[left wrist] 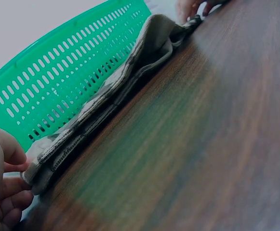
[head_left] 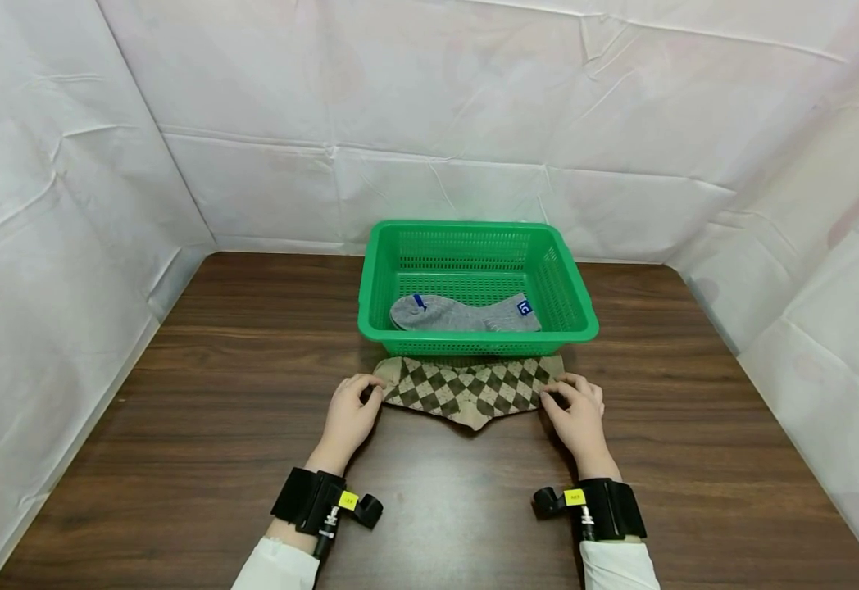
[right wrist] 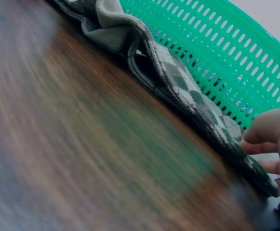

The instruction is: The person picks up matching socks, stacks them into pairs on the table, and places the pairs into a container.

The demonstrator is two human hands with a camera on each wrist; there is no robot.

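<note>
A beige and dark-green argyle sock (head_left: 466,385) lies lengthwise on the table, its heel pointing toward me. Two fabric layers show along its near edge in the left wrist view, where the sock (left wrist: 106,98) bulges at the heel. My left hand (head_left: 348,416) pinches its left end between thumb and fingers. At the right end, the thumb and fingers of my right hand (head_left: 579,414) grip the other tip. The right wrist view shows those fingers (right wrist: 267,130) at the sock's end (right wrist: 212,122).
Just behind the sock stands a green perforated plastic basket (head_left: 584,328). Inside it lies a grey sock (head_left: 466,315) with blue marks. The brown wood-grain table (head_left: 215,426) is bordered by white cloth walls (head_left: 429,106) at the back and sides.
</note>
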